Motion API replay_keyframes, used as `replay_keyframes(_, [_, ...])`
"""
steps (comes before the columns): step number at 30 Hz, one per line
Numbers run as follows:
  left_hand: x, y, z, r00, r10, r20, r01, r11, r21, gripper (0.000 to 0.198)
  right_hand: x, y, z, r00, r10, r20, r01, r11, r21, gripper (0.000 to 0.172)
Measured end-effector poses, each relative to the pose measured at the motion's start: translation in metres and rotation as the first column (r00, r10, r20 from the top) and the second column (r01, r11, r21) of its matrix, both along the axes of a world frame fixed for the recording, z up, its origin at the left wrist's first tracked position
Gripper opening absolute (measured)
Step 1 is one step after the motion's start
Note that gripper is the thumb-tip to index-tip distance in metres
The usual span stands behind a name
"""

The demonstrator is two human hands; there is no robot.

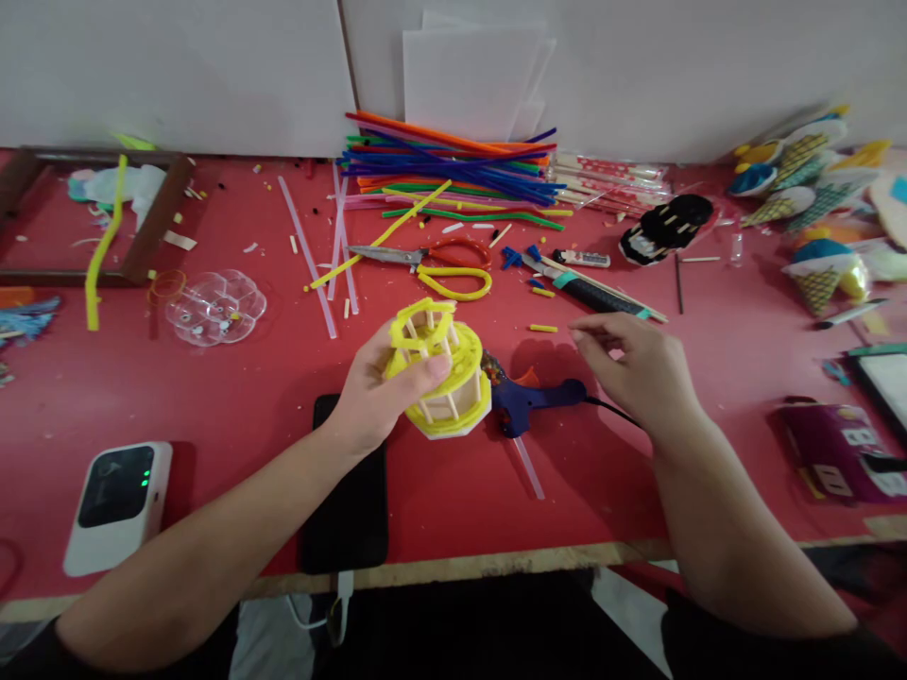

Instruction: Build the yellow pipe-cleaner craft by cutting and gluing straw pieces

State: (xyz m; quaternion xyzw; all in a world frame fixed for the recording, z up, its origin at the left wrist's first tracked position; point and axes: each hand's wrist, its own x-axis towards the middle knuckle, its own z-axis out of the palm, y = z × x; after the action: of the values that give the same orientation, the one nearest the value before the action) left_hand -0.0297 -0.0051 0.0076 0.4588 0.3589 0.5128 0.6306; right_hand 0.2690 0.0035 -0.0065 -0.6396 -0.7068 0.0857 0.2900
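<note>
My left hand [375, 392] is wrapped around a small yellow straw-and-stick model [443, 373], a round cage-like shape with wooden posts, held just above the red table [233, 406]. My right hand [634, 364] hovers to its right with thumb and fingers pinched together; whether anything is between them I cannot make out. A short yellow straw piece [543, 328] lies just left of those fingertips. A blue glue gun [531, 397] lies on the table between my hands, its cord running under the right hand.
Scissors with red handles [425, 253] and a yellow straw loop [455, 281] lie behind the model. A pile of coloured straws [453, 161] sits at the back. A black phone [347, 491], a white device [117, 505], a clear tray [213, 307] and paper crafts [808, 189] surround the area.
</note>
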Motion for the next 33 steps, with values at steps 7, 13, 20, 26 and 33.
replay_keyframes(7, [-0.003,0.004,-0.004,0.999,-0.033,-0.034,0.031,0.998,-0.058,0.048,0.01,0.016,0.005,0.964,0.158,0.215,-0.14,0.985,-0.099,0.025])
replay_keyframes(13, [-0.001,0.004,-0.008,1.0,0.003,0.017,-0.002,1.0,-0.017,0.045,0.003,0.048,0.022,0.917,0.09,0.39,-0.064,0.995,-0.078,0.022])
replay_keyframes(20, [-0.002,0.002,-0.004,0.999,-0.037,0.026,0.036,0.998,0.042,0.045,-0.019,0.103,0.021,0.88,0.132,0.456,-0.04,0.978,-0.206,0.019])
replay_keyframes(26, [-0.002,0.001,0.0,0.999,-0.018,-0.036,0.021,0.997,0.072,0.042,-0.025,0.111,0.018,0.873,0.193,0.448,-0.046,0.947,-0.319,0.019])
replay_keyframes(33, [-0.003,-0.004,0.008,0.99,-0.004,-0.139,0.025,0.989,0.145,0.039,-0.045,0.091,0.072,0.932,0.26,0.252,-0.16,0.92,-0.357,0.008])
